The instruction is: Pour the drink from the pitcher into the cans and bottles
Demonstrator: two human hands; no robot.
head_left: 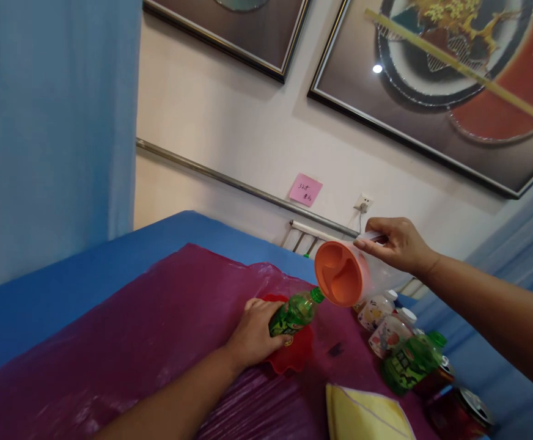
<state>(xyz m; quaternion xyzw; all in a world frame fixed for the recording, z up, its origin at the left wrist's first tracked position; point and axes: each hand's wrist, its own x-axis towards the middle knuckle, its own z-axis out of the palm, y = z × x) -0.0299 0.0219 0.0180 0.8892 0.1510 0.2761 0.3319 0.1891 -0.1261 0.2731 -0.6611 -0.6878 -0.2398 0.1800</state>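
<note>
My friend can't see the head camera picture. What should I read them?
A person's right hand holds a pitcher, its orange lid tipped toward a green bottle gripped by the left hand. Purple sheeting lies below; other bottles, cans and a yellow cloth sit at right.

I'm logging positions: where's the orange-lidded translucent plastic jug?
In the head view, the jug is right of centre, in the right hand, near the green plastic bottle in the left hand.

A tilted, orange-lidded pitcher (351, 272) hangs just beside a green-capped bottle (297, 311).
</note>
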